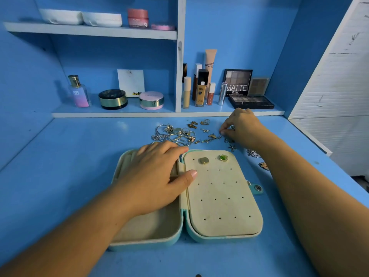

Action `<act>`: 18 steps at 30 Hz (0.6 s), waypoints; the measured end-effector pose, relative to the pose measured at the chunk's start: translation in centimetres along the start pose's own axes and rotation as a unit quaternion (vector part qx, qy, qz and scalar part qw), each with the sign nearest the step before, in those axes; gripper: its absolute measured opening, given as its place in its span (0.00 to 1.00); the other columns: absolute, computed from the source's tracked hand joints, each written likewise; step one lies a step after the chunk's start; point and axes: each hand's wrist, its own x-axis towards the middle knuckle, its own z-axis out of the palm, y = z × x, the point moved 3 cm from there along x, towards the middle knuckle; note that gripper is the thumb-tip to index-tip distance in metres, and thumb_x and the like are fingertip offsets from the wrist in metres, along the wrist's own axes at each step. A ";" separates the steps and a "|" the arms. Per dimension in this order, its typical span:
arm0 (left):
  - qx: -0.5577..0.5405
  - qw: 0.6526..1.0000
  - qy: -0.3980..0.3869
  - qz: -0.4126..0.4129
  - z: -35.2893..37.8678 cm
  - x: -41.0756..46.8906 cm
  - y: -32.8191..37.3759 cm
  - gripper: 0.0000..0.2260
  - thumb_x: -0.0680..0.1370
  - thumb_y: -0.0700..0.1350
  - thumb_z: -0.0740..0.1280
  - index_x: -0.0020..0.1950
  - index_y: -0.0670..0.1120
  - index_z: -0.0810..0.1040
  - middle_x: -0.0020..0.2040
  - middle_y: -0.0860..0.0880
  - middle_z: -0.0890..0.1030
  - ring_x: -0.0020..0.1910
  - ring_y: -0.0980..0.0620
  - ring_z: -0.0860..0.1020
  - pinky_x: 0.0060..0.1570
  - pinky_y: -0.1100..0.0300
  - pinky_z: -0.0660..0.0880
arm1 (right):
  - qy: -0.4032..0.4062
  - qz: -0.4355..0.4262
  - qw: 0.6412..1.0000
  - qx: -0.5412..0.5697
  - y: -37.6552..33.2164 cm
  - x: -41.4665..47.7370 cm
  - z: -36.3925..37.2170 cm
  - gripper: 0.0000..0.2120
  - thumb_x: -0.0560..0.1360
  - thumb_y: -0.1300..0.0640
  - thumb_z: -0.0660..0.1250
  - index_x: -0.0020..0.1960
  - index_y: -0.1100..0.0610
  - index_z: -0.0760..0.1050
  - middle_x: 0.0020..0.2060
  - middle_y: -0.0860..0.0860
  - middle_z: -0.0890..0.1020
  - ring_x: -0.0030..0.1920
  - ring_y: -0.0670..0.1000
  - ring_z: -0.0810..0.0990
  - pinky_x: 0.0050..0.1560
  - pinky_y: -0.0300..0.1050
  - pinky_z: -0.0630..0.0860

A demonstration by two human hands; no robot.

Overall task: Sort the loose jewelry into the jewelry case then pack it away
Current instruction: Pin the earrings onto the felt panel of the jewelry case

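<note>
Blue tabletop [69, 156]: my left hand [157, 172] lies flat on the jewelry case [219, 198], right hand [241, 124] pinches what's probably a stud [232, 127]; a thin grip could drop it among the loose jewelry [179, 133].

The jewelry case [225, 198] at lower centre has a matt, felt-like cream lining and a shiny metal snap [258, 188]. The loose jewelry [179, 134] above it gleams as polished metal. The blue desk top [79, 156] looks smooth, painted, faintly glossy.
</note>
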 end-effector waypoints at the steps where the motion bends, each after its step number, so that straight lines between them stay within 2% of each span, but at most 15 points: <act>1: 0.002 1.000 0.003 0.003 0.0 0.0 0.0 0.33 0.73 0.72 0.44 0.76 0.60 0.57 0.70 0.64 0.63 0.69 0.61 0.61 0.69 0.60 0.57 | -0.004 0.001 1.000 0.003 0.0 0.0 0.1 0.05 0.76 0.52 0.68 0.50 0.49 0.81 0.55 0.51 0.73 0.59 0.55 0.66 0.57 0.47 0.66; 4: -0.002 1.000 0.002 0.003 0.1 0.1 -0.1 0.36 0.70 0.73 0.41 0.76 0.61 0.58 0.69 0.64 0.64 0.68 0.62 0.62 0.68 0.60 0.57 | -0.008 -0.007 0.999 0.035 0.2 -0.3 0.2 0.04 0.78 0.53 0.65 0.48 0.49 0.79 0.54 0.52 0.72 0.59 0.54 0.66 0.58 0.47 0.67; 6: -0.007 1.000 0.001 0.003 0.1 0.1 -0.2 0.36 0.70 0.73 0.41 0.75 0.61 0.58 0.69 0.65 0.64 0.68 0.62 0.61 0.68 0.60 0.57 | 0.011 -0.023 0.997 0.075 0.1 -0.9 -0.5 0.05 0.79 0.54 0.63 0.50 0.51 0.77 0.53 0.51 0.70 0.58 0.53 0.66 0.55 0.44 0.64; 9: -0.010 1.000 0.003 0.002 -0.1 0.0 -0.1 0.34 0.72 0.73 0.44 0.75 0.61 0.59 0.68 0.65 0.64 0.68 0.62 0.61 0.63 0.64 0.55 | 0.032 -0.060 0.990 0.125 -0.6 -2.8 -2.7 0.04 0.79 0.53 0.62 0.49 0.51 0.75 0.48 0.48 0.72 0.51 0.50 0.72 0.47 0.41 0.68; 12: -0.019 1.000 0.005 -0.004 -0.2 0.0 -0.3 0.32 0.73 0.73 0.50 0.74 0.62 0.61 0.67 0.65 0.65 0.67 0.62 0.63 0.59 0.65 0.56 | -0.065 -0.067 0.985 0.146 -1.5 -5.3 -3.9 0.05 0.79 0.51 0.62 0.46 0.49 0.75 0.41 0.45 0.78 0.42 0.47 0.77 0.39 0.37 0.72; 14: -0.054 0.998 0.015 -0.005 -0.3 0.1 -0.6 0.33 0.70 0.74 0.52 0.72 0.63 0.65 0.65 0.67 0.67 0.65 0.63 0.67 0.59 0.64 0.62 | -0.123 -0.071 0.981 0.134 -2.3 -6.3 -3.8 0.05 0.78 0.49 0.63 0.46 0.49 0.76 0.39 0.43 0.79 0.37 0.42 0.76 0.35 0.35 0.71; 16: -0.105 0.994 0.011 -0.005 -0.5 0.3 -0.7 0.30 0.69 0.73 0.57 0.69 0.65 0.68 0.62 0.67 0.70 0.63 0.65 0.70 0.62 0.60 0.68 | -0.137 -0.079 0.979 0.128 -2.9 -6.6 -3.8 0.05 0.77 0.49 0.64 0.45 0.48 0.76 0.39 0.43 0.80 0.38 0.42 0.77 0.37 0.36 0.74; 18: -0.108 0.994 -0.009 0.007 -0.9 0.6 -0.2 0.25 0.71 0.69 0.62 0.67 0.66 0.70 0.60 0.66 0.71 0.61 0.64 0.70 0.64 0.55 0.70 | -0.130 -0.077 0.980 0.129 -2.9 -6.6 -3.8 0.04 0.76 0.50 0.65 0.44 0.48 0.77 0.39 0.43 0.81 0.40 0.45 0.79 0.40 0.39 0.76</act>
